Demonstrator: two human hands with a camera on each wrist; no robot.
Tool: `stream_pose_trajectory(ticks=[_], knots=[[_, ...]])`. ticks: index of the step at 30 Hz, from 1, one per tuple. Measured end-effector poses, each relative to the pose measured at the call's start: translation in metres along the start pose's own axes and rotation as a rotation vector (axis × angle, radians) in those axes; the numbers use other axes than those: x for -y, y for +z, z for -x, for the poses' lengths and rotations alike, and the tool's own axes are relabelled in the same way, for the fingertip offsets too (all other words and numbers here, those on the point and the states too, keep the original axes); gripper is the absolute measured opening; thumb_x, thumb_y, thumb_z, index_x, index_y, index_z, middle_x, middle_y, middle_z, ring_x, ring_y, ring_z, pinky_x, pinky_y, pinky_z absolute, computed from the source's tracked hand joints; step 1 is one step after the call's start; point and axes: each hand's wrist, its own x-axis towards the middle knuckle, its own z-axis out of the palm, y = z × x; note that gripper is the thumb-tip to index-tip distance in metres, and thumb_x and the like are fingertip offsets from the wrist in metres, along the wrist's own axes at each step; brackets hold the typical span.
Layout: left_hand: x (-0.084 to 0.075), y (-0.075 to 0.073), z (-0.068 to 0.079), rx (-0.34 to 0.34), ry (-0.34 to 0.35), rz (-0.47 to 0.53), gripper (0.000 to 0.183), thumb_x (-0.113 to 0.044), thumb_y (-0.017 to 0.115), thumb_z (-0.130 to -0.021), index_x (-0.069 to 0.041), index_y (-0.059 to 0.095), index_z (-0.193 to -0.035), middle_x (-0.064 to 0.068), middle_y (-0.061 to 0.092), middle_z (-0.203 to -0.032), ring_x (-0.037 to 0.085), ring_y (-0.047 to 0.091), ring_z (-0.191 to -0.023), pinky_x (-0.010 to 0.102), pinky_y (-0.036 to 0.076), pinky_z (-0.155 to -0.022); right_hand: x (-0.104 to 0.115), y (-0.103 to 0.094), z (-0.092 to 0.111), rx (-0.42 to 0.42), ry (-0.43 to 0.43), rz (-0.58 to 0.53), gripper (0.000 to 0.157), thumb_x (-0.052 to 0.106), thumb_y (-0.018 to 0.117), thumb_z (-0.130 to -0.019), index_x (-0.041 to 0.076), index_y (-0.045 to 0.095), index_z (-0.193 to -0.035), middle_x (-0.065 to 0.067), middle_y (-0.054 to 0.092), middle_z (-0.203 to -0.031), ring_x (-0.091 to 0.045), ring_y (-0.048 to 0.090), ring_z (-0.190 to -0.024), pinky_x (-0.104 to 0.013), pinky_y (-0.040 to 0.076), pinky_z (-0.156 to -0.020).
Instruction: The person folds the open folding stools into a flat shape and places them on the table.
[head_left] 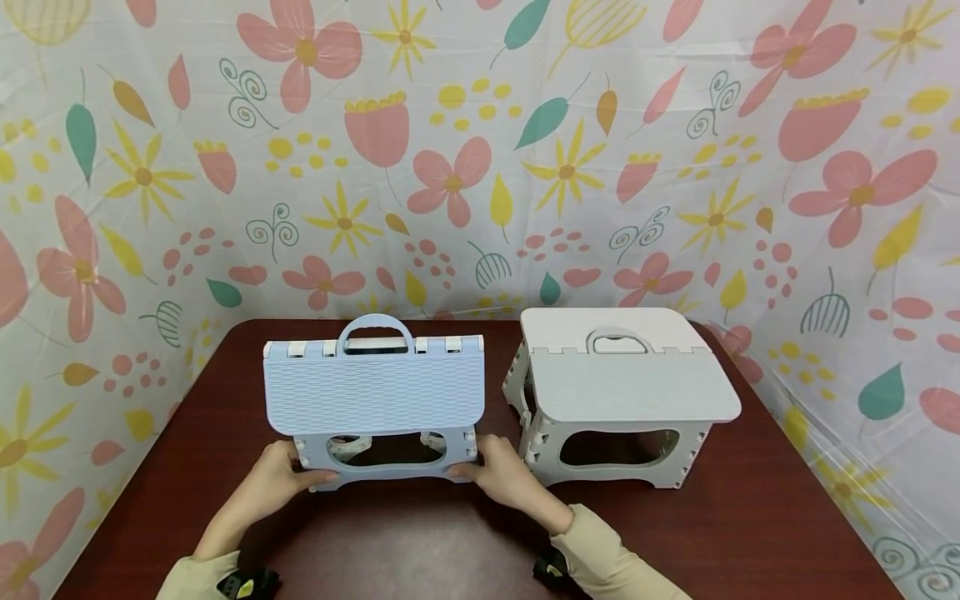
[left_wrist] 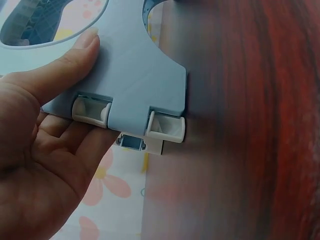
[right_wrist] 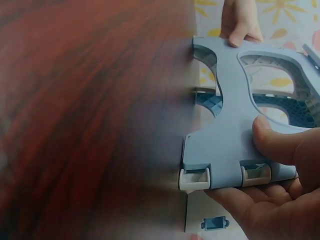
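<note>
A light blue folding stool (head_left: 375, 392) with white hinge pieces stands on the table left of centre. Its top is partly folded, the front half sloping down towards me and the handle (head_left: 375, 323) raised at the ridge. My left hand (head_left: 273, 483) grips the stool's front leg panel at the left edge, thumb on the front face and fingers behind. At the right edge my right hand (head_left: 501, 475) holds the same panel in a like way. The left wrist view shows the thumb beside the panel's oval opening (left_wrist: 55, 45). Fingers behind the panel are partly hidden.
A white folding stool (head_left: 630, 383) stands unfolded on the right, its top flat, close to my right hand. Both stools are on a dark red-brown table (head_left: 757, 517). A flower-patterned cloth (head_left: 480, 167) hangs behind and along the sides.
</note>
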Motion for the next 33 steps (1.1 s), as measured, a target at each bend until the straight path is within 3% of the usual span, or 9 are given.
stream_pose_trajectory(ticks=[13, 21, 28, 33], knots=[[-0.003, 0.000, -0.001, -0.004, 0.059, -0.003, 0.029, -0.025, 0.075, -0.073, -0.006, 0.067, -0.093, 0.006, 0.068, -0.082, 0.001, 0.051, -0.054, 0.024, 0.044, -0.048, -0.001, -0.001, -0.003, -0.007, -0.017, 0.007, 0.016, 0.023, 0.071, -0.078, 0.012, 0.071, -0.089, 0.001, 0.072, -0.085, -0.003, 0.062, -0.077, -0.018, 0.046, -0.065], [-0.001, 0.002, -0.001, 0.006, 0.051, 0.005, 0.029, -0.022, 0.074, -0.075, -0.005, 0.066, -0.096, 0.008, 0.070, -0.086, 0.008, 0.057, -0.057, 0.024, 0.045, -0.048, 0.000, -0.002, -0.002, 0.003, -0.012, 0.002, 0.015, 0.023, 0.071, -0.078, 0.014, 0.071, -0.089, 0.002, 0.071, -0.084, 0.000, 0.060, -0.074, -0.017, 0.045, -0.064], [-0.040, -0.001, 0.007, -0.001, 0.058, -0.015, 0.023, -0.009, 0.072, -0.075, 0.001, 0.065, -0.095, 0.013, 0.069, -0.084, 0.009, 0.058, -0.057, 0.024, 0.046, -0.049, -0.001, -0.002, -0.003, -0.005, -0.021, 0.006, 0.014, 0.023, 0.072, -0.077, 0.014, 0.071, -0.088, 0.003, 0.071, -0.084, -0.001, 0.061, -0.076, -0.018, 0.046, -0.065], [-0.036, 0.000, 0.006, -0.003, 0.054, -0.015, 0.022, -0.008, 0.072, -0.075, 0.000, 0.064, -0.094, 0.013, 0.069, -0.083, 0.009, 0.057, -0.057, 0.024, 0.046, -0.049, -0.002, -0.001, -0.003, -0.013, -0.033, 0.016, 0.014, 0.024, 0.072, -0.077, 0.013, 0.071, -0.087, 0.002, 0.071, -0.084, -0.004, 0.062, -0.077, -0.018, 0.046, -0.065]])
